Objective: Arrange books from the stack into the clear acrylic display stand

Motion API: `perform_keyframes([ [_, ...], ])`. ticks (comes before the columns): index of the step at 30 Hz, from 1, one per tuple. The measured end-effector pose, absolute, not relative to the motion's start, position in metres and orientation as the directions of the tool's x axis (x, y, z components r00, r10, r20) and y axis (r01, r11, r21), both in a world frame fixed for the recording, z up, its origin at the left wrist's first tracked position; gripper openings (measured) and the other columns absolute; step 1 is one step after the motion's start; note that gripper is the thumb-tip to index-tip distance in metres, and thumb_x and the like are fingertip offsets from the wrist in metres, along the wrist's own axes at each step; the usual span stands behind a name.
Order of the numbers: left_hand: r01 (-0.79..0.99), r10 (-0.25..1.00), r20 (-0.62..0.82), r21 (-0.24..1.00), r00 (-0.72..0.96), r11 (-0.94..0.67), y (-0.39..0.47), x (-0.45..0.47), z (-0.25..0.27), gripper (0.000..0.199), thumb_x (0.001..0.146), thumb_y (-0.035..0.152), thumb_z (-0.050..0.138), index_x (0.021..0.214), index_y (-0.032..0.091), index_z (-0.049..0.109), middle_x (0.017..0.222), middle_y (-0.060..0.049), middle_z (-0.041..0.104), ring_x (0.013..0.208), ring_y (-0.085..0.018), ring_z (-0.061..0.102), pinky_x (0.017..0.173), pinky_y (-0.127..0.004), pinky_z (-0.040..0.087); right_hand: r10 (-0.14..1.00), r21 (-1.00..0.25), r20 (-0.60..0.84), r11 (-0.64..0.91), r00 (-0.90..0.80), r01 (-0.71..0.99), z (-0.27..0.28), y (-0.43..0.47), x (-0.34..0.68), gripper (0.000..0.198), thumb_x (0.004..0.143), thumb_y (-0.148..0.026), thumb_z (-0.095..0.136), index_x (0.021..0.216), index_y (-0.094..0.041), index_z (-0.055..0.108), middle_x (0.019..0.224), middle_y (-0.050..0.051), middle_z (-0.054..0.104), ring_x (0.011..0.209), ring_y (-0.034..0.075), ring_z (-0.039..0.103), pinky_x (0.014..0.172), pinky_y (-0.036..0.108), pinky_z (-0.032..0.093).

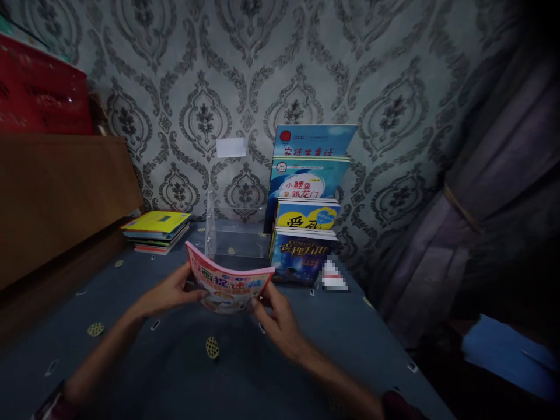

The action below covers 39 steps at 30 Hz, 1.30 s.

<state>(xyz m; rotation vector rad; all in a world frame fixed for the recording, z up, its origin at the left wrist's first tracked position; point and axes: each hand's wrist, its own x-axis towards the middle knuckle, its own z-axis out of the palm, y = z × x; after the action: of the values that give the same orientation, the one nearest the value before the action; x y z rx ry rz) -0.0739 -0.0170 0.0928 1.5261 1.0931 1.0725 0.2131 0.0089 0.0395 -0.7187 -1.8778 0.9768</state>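
Between my two hands is a thin pink-edged book (231, 286) with a colourful cover, bowed in the middle and raised above the dark blue cloth. My left hand (172, 287) grips its left side, thumb on the cover and fingers behind. On the right side my right hand (277, 318) holds it the same way. Just beyond the book stands a clear plastic rack (236, 233). Its right part bears upright books in stepped rows: a dark blue one (301, 259) in front, yellow-and-blue ones (308, 214) behind, then taller light blue ones (306, 175).
A stack of books with a yellow top (160, 221) lies at the back left, near a wooden cabinet (61, 198) carrying a red box (44, 87). A blurred white item (335, 277) sits right of the rack. A purple curtain (455, 227) hangs at the right.
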Motion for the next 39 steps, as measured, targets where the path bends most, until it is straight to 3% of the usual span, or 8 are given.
perform_keyframes([
  [7,-0.004,0.971,0.128,0.992,0.204,-0.130,-0.007,-0.068,0.067,0.057,0.074,0.033,0.091,0.124,0.021,0.065,0.129,-0.014,0.073,0.123,-0.031,0.068,0.102,-0.041,0.056,0.793,-0.837,0.423,0.527,-0.439,0.146,0.031,0.012,0.215,0.042,0.102,-0.046,0.053,0.137,-0.023,0.057,0.106,0.009,0.073,0.097,0.025,0.069,0.086,0.038,0.060],
  [13,-0.048,0.974,0.155,0.988,0.167,-0.148,-0.004,-0.071,0.059,0.057,0.073,0.032,0.092,0.122,0.020,0.065,0.131,-0.015,0.073,0.125,-0.032,0.067,0.105,-0.043,0.055,0.799,-0.834,0.427,0.529,-0.423,0.157,0.033,0.018,0.210,0.040,0.102,-0.045,0.054,0.135,-0.024,0.058,0.098,0.007,0.073,0.088,0.023,0.068,0.078,0.035,0.061],
  [21,-0.049,0.972,0.177,0.984,0.156,-0.172,0.005,-0.068,0.067,0.056,0.071,0.030,0.093,0.119,0.020,0.066,0.126,-0.014,0.075,0.119,-0.030,0.070,0.102,-0.041,0.057,0.785,-0.799,0.465,0.571,-0.410,0.187,0.038,0.030,0.206,0.034,0.100,-0.040,0.056,0.129,-0.023,0.060,0.096,0.007,0.075,0.086,0.023,0.068,0.085,0.038,0.059],
  [28,-0.043,0.972,0.236,0.971,0.015,-0.235,0.023,-0.062,0.075,0.056,0.063,0.028,0.096,0.111,0.019,0.068,0.116,-0.012,0.078,0.110,-0.031,0.072,0.099,-0.042,0.058,0.776,-0.753,0.490,0.606,-0.398,0.255,0.050,0.048,0.202,0.033,0.101,-0.038,0.050,0.128,-0.022,0.056,0.104,0.009,0.075,0.092,0.025,0.069,0.084,0.039,0.057],
  [36,-0.015,0.944,0.326,0.945,-0.060,-0.327,0.037,-0.058,0.066,0.062,0.062,0.042,0.096,0.110,0.019,0.064,0.116,-0.012,0.078,0.109,-0.032,0.073,0.096,-0.041,0.060,0.749,-0.707,0.521,0.647,-0.409,0.286,0.055,0.059,0.201,0.029,0.101,-0.035,0.048,0.126,-0.022,0.055,0.112,0.011,0.074,0.104,0.026,0.070,0.092,0.042,0.056],
  [39,0.061,0.915,0.400,0.916,-0.057,-0.396,0.043,-0.060,0.069,0.067,0.064,0.051,0.093,0.114,0.019,0.061,0.120,-0.012,0.077,0.112,-0.033,0.072,0.099,-0.045,0.060,0.734,-0.702,0.535,0.662,-0.419,0.263,0.068,0.062,0.200,0.025,0.101,-0.037,0.046,0.119,-0.022,0.056,0.108,0.011,0.074,0.096,0.026,0.070,0.090,0.042,0.057],
])
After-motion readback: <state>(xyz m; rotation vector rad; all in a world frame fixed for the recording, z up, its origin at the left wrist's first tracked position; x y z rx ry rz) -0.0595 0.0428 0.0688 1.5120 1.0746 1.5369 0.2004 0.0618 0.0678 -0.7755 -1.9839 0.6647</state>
